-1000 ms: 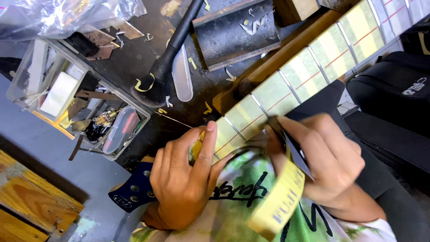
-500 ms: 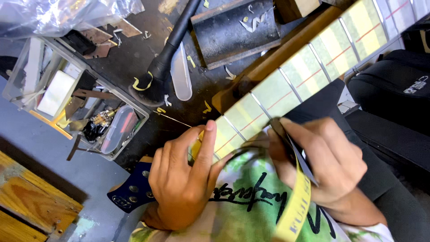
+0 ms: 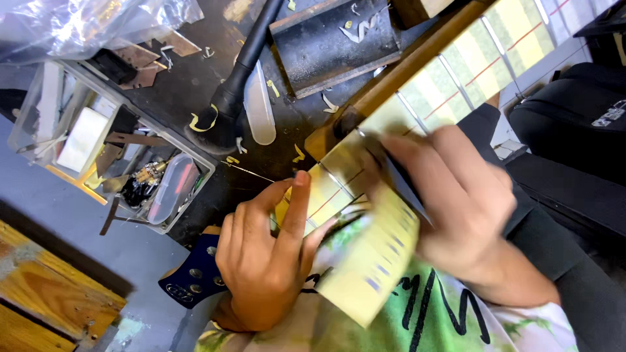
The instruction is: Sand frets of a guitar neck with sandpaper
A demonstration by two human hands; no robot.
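- Neck [image 3: 456,78] of a guitar lies across the dark bench [image 3: 215,72], its long axis running from the upper right down to the lower left, where it ends at the person's lap; the frets are masked with pale yellow tape.
- Left hand [image 3: 267,261] sits at the low end of the neck, thumb and forefinger stretched along its edge and pressing the taped surface; the other fingers are curled around the underside, so it is closed on the neck.
- Right hand [image 3: 450,202] lies just up the neck from the left, over the taped frets, and is the nearer one to the roll of tape [image 3: 372,261]; it is blurred, but its fingers are closed around the roll and a thin dark blade-like tool, whose kind I cannot tell.
- Roll hangs between the two hands, its flat yellow face turned to the camera, below the neck and over the green printed shirt [image 3: 450,313].
- Against the frame a second ago, the right hand has moved a little down the neck toward the left and is now smeared by motion; the roll shows more of its broad face; the left hand has hardly shifted.
- Plastic tray [image 3: 195,195] of small parts stands well off to the left, untouched.
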